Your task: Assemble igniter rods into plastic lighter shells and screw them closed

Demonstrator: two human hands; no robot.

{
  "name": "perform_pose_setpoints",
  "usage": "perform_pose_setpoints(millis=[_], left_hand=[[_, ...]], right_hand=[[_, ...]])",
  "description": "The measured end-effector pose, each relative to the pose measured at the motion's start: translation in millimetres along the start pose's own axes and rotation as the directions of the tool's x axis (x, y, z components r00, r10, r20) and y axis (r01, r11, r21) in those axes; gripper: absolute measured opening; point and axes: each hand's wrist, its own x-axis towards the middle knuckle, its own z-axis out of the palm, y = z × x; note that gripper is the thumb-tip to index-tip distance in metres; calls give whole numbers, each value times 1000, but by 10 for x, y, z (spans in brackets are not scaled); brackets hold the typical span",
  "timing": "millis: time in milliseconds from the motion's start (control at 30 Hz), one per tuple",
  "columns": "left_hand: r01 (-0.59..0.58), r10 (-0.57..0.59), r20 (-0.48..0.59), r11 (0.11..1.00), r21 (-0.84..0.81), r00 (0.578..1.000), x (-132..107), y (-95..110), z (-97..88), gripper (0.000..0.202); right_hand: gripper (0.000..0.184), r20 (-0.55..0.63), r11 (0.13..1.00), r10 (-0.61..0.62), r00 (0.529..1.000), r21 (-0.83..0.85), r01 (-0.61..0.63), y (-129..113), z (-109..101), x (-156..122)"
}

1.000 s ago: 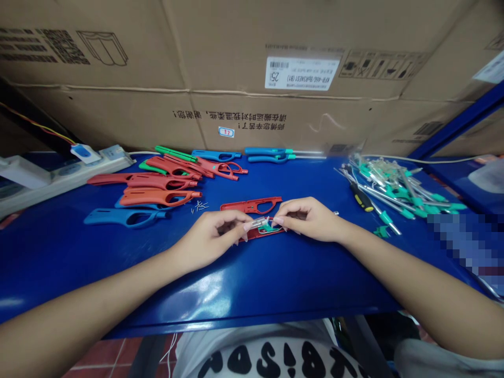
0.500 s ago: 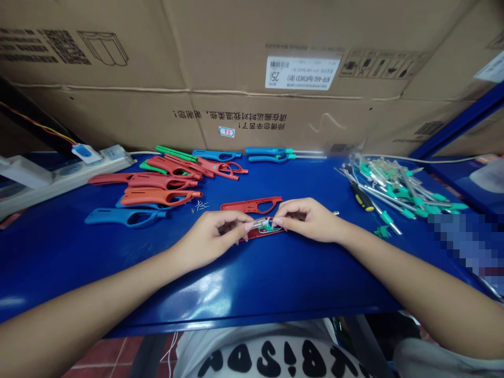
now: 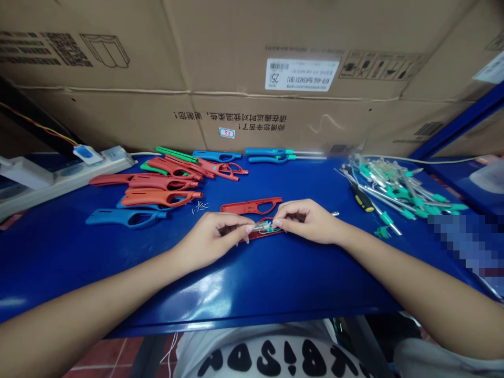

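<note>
My left hand (image 3: pixel 214 239) is closed in a pinch around a small clear gas tank (image 3: pixel 258 227), the kind found inside a long-nosed lighter. At the tank's right end, my right hand (image 3: pixel 309 221) has its thumb and fingertips closed near a small green plastic part (image 3: pixel 270 227) with a thin white wire. Exactly what those fingertips grip is hidden. Both hands are over a red lighter shell half (image 3: pixel 260 235), partly covered by the fingers. Just beyond lies another red shell half (image 3: pixel 240 207), inner side up. A metal tube tip (image 3: pixel 335 213) shows beyond my right wrist.
Red, blue and green lighter shells (image 3: pixel 157 197) are piled left, near a power strip (image 3: pixel 88 170). Tiny metal pins (image 3: pixel 200 206) lie beside them. Blue lighters (image 3: pixel 271 155) rest against a cardboard box (image 3: pixel 236 63). Right are metal tubes with green parts (image 3: pixel 409 194) and a screwdriver (image 3: pixel 361 197).
My left fingers have shifted slightly right with the clear tank, bringing it closer to the right fingertips. The green part shows less between them. Everything else stays in place.
</note>
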Motion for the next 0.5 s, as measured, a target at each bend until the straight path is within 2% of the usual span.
perform_pose_setpoints(millis=[200, 500], left_hand=[[14, -14, -14, 1000, 10, 1000, 0, 11, 10, 27], [-44, 44, -3, 998, 44, 999, -8, -14, 21, 25]], right_hand=[[28, -13, 999, 11, 1000, 47, -11, 6, -10, 3], [27, -13, 1000, 15, 1000, 22, -14, 6, 9, -1]])
